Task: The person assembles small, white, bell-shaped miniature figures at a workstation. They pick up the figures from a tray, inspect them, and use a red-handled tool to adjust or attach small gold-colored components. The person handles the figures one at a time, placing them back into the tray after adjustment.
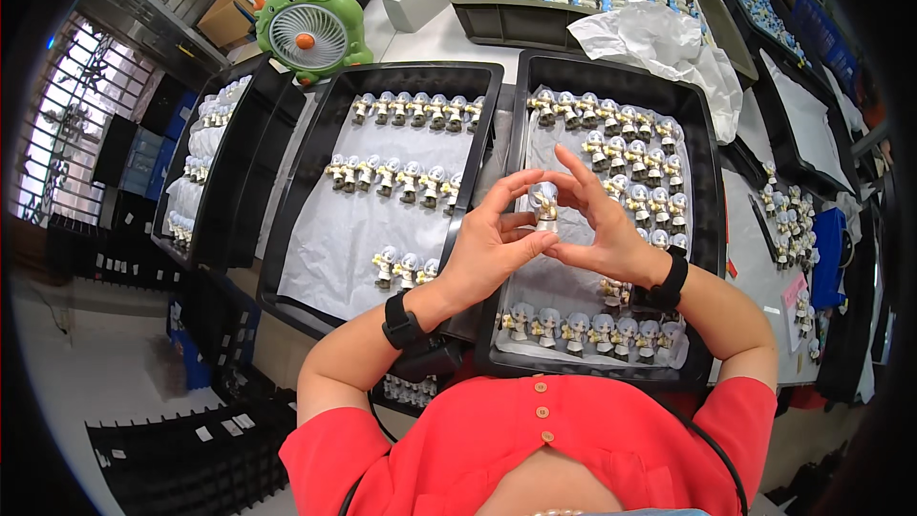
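Between my two hands I hold up a small figurine (545, 206) with pale hair and a white outfit. My left hand (494, 241) pinches it from the left, thumb near its base. From the right, my right hand (599, 220) closes on it with thumb and fingers. Both hands are above the left part of a black tray (714, 229) lined with white paper, where rows of like figurines (575, 333) stand. My right forearm hides some of them. Left of my hands is a second black tray (298, 201) with several more figurines (409, 182).
A green fan (310, 33) stands at the back left, with a tape dispenser (420, 0) farther right. Behind the trays sits a large olive bin (497, 27) of small parts, crumpled paper (659, 43) over its edge. Loose figurines (791, 220) lie at the right, near a blue object (829, 248).
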### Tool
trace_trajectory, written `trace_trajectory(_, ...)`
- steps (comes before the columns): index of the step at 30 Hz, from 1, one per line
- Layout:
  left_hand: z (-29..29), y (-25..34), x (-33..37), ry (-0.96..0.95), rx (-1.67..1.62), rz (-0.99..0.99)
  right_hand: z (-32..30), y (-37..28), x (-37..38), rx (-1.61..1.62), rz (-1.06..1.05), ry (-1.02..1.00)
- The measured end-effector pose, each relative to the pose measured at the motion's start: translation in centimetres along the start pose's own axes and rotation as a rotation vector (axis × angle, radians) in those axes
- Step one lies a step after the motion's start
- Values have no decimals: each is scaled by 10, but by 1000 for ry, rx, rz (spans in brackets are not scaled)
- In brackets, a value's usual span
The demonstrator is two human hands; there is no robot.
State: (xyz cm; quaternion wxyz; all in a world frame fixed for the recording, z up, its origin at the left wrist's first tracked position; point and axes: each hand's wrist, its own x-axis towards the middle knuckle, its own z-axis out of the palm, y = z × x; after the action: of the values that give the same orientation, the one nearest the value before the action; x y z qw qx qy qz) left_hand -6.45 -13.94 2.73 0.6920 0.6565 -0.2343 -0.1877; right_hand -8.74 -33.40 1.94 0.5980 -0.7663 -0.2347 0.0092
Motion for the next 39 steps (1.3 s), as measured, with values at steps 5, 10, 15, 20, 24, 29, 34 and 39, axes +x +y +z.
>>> trace_trajectory(5,0,0,-1,9,-46,-46,1,3,0,40,13,-9)
trace_trajectory(10,1,2,-2,22,-50,-118,3,7,1,1,-44,3)
trace_trajectory(15,0,-5,0,20,-52,-60,3,6,3,-92,-109,16)
trace_trajectory(20,2,-8,2,70,-20,15,3,7,3,-56,-84,20)
trace_trajectory(24,2,-6,3,81,-6,34,2,7,3,-19,-62,17)
trace_trajectory(29,1,-7,4,81,-17,-8,3,11,2,31,-40,9)
trace_trajectory(34,2,-4,4,62,-57,-27,3,8,2,53,-4,10)
trace_trajectory(39,2,-6,4,44,-65,-5,4,7,3,-86,-115,58)
